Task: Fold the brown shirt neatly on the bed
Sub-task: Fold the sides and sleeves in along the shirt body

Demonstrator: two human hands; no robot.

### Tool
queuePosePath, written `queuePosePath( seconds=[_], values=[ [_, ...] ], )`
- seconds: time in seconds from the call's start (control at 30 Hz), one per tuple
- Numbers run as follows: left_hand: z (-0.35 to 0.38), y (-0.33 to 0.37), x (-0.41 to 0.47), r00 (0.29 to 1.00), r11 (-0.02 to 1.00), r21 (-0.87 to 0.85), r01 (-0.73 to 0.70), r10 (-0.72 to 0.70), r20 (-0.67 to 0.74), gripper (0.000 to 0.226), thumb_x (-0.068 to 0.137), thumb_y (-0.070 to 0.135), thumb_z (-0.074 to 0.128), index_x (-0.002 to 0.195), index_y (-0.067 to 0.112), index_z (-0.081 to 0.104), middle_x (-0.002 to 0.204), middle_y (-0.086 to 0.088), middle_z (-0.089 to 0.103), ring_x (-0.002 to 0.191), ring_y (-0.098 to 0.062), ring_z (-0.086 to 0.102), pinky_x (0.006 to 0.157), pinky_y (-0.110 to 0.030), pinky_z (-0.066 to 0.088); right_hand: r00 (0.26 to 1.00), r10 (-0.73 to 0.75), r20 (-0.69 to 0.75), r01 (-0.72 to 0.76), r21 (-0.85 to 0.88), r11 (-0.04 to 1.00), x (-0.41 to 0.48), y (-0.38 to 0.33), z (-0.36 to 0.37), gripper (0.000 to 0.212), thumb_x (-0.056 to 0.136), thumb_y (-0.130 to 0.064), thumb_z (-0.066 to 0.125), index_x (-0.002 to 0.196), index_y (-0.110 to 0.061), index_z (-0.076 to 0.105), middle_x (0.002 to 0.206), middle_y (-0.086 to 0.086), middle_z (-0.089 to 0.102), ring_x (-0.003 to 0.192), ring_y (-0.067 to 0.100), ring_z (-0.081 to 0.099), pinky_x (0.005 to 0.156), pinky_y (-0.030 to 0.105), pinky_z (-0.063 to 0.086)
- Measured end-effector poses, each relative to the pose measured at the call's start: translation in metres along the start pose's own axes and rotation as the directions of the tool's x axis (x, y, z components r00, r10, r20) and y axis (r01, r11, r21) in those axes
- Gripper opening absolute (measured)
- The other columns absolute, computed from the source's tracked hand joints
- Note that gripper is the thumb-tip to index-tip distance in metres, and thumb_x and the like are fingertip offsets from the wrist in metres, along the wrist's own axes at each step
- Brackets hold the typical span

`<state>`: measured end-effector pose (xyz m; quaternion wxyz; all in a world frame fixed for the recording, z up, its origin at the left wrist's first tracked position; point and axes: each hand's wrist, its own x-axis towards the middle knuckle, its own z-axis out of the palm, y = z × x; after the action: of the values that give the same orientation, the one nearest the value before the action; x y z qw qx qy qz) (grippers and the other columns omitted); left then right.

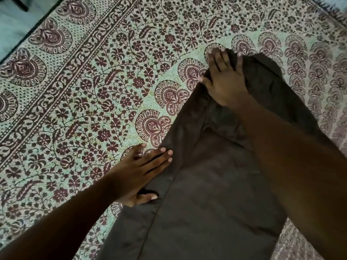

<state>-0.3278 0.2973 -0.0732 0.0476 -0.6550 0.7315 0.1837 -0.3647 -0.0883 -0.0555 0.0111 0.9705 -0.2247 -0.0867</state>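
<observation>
The brown shirt (210, 184) lies flat on the bed as a long narrow strip running from the bottom edge up to the right. My right hand (223, 77) rests palm down on its far end with fingers spread and straight. Lower down, my left hand (142, 171) presses flat on the shirt's left edge, fingers straight, its thumb tucked against the cloth's side. A lengthwise fold line runs down the shirt near its left edge.
The bed is covered with a pale green sheet (93, 91) printed with maroon flowers and paisley borders. The bed's edge and a strip of bluish floor (13, 25) show at the top left.
</observation>
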Motion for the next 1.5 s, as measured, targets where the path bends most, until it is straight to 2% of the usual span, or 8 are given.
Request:
queuePosePath(
  seconds=[0.17,0.47,0.6,0.7,0.77,0.93,1.03,1.5],
  values=[
    [0.005,-0.002,-0.001,1.0,1.0,-0.002,-0.004,0.004,-0.01,0.101,0.092,0.074,0.035,0.164,0.01,0.006,0.173,-0.01,-0.001,0.16,-0.027,0.008,0.119,-0.063,0.015,0.983,-0.073,-0.169,0.087,0.081,0.993,-0.089,-0.042,0.039,0.077,0.106,-0.061,0.03,0.158,-0.004,0.034,0.169,0.014,0.023,0.157,0.03,0.022,0.126,0.056,0.017],
    [0.008,-0.001,-0.001,0.999,1.0,0.02,-0.006,0.007,-0.042,0.104,0.091,0.076,0.037,0.164,0.01,0.004,0.173,-0.01,-0.001,0.16,-0.026,0.008,0.12,-0.064,0.016,0.982,0.153,0.113,-0.165,0.103,0.981,0.003,0.011,0.019,0.082,0.102,-0.071,0.023,0.165,-0.019,0.012,0.174,-0.002,0.003,0.16,0.019,0.0,0.123,0.067,-0.005],
    [0.006,-0.001,-0.001,0.999,1.0,0.023,-0.005,0.006,-0.037,0.104,0.092,0.077,0.035,0.164,0.01,0.003,0.173,-0.009,-0.003,0.16,-0.026,0.007,0.12,-0.064,0.018,0.985,0.166,-0.035,-0.16,0.138,0.977,-0.026,-0.03,0.014,0.08,0.105,-0.063,0.026,0.163,-0.008,0.018,0.173,0.009,0.008,0.16,0.028,0.004,0.127,0.059,0.002],
    [0.009,0.0,-0.001,0.999,0.999,0.032,-0.006,0.007,-0.034,0.103,0.092,0.077,0.034,0.164,0.01,0.004,0.173,-0.009,-0.002,0.16,-0.026,0.007,0.119,-0.063,0.018,0.985,0.027,-0.173,0.005,0.182,0.983,-0.105,-0.084,0.034,0.073,0.106,-0.056,0.033,0.16,-0.006,0.031,0.17,0.013,0.021,0.158,0.031,0.018,0.126,0.056,0.014],
    [0.01,-0.001,-0.002,0.999,0.999,0.046,-0.007,0.009,-0.04,0.103,0.092,0.078,0.032,0.164,0.01,0.006,0.173,-0.01,0.0,0.16,-0.027,0.01,0.118,-0.063,0.019,0.987,-0.092,-0.13,0.111,0.143,0.983,-0.149,-0.103,0.05,0.074,0.105,-0.058,0.031,0.16,-0.009,0.032,0.171,0.009,0.021,0.159,0.027,0.017,0.126,0.058,0.011],
    [0.011,0.003,-0.005,0.998,0.995,0.099,-0.001,0.008,-0.07,0.103,0.091,0.078,0.027,0.164,0.008,0.007,0.173,-0.011,0.0,0.16,-0.027,0.008,0.119,-0.06,0.018,0.988,0.142,-0.058,-0.137,0.079,0.987,-0.149,-0.089,0.054,0.086,0.1,-0.069,0.027,0.162,-0.009,0.025,0.172,0.008,0.015,0.16,0.027,0.01,0.122,0.064,-0.003],
    [0.011,0.004,-0.008,0.993,0.996,0.086,-0.003,0.013,-0.113,0.098,0.094,0.073,0.031,0.164,0.008,0.012,0.173,-0.011,0.008,0.159,-0.028,0.011,0.121,-0.059,0.018,0.998,0.06,-0.036,-0.059,0.042,0.997,-0.141,-0.101,0.047,0.085,0.102,-0.068,0.025,0.162,-0.009,0.024,0.172,0.01,0.015,0.16,0.03,0.01,0.123,0.063,0.0],
    [0.103,0.119,-0.212,0.995,0.996,-0.072,-0.047,0.041,-0.087,0.076,0.104,0.054,0.039,0.163,0.01,0.018,0.173,-0.007,0.011,0.16,-0.025,0.01,0.122,-0.054,0.027,0.997,-0.063,0.046,0.056,0.137,0.989,-0.362,-0.274,0.071,0.073,0.104,-0.059,0.034,0.165,-0.021,0.018,0.173,0.014,0.005,0.159,0.038,0.005,0.124,0.064,0.012]
  ],
)
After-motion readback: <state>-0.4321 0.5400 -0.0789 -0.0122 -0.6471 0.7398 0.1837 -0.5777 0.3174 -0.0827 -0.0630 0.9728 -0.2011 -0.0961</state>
